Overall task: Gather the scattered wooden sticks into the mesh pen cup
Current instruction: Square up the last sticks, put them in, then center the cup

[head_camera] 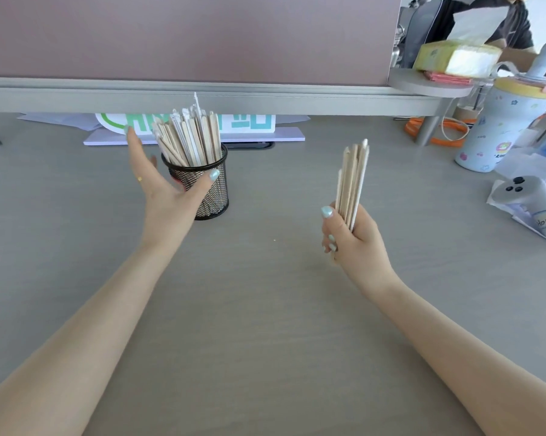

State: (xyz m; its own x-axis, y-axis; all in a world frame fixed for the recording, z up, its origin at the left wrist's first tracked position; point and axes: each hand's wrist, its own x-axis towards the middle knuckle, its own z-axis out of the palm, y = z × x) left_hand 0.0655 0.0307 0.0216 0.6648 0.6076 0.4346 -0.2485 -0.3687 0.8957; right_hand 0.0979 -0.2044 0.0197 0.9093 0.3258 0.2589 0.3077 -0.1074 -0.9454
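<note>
A black mesh pen cup [215, 187] stands on the grey desk left of centre, packed with many wooden sticks [190, 138] that lean and fan out of its top. My left hand [163, 191] is spread open against the cup's left front, thumb lying across the mesh, fingers apart and holding nothing. To the right, my right hand [352, 234] is closed around the lower end of a bundle of wooden sticks [352, 177], held upright above the desk. No loose sticks lie on the desk surface in view.
A grey shelf rail [202, 97] and partition run behind the cup, with a lilac board and a green-white sign beneath. A patterned bottle [498, 127], orange cable, papers and a white controller [520, 191] crowd the right side. A person sits at the far right.
</note>
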